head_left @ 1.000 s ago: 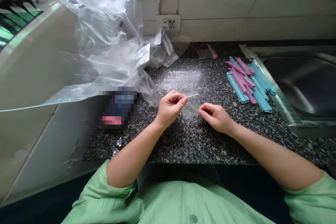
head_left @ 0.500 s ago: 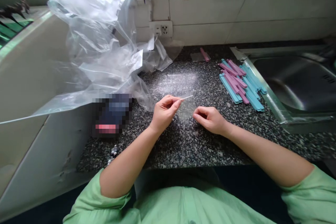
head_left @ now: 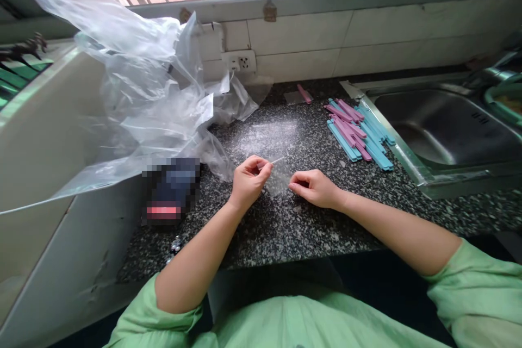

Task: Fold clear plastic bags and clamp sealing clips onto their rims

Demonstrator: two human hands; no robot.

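Observation:
Between my hands is a small clear plastic bag, thin and see-through, with a pale strip along its upper edge. My left hand pinches that upper edge between thumb and fingertips, and the strip pokes out past them. My right hand is closed, its fingertips pressed together at the bag's lower right side. Farther right lies a loose pile of pink sealing clips and blue sealing clips. One more pink clip rests on a flat clear bag near the wall.
Large crumpled plastic sheeting fills the left side. A pixelated dark object lies on the speckled counter below it. Shiny beads sit by my left forearm. A metal sink is at right, a wall socket behind.
The view has tilted up and turned slightly right, showing more window and sink. My hands hold nearly the same pose around the small bag.

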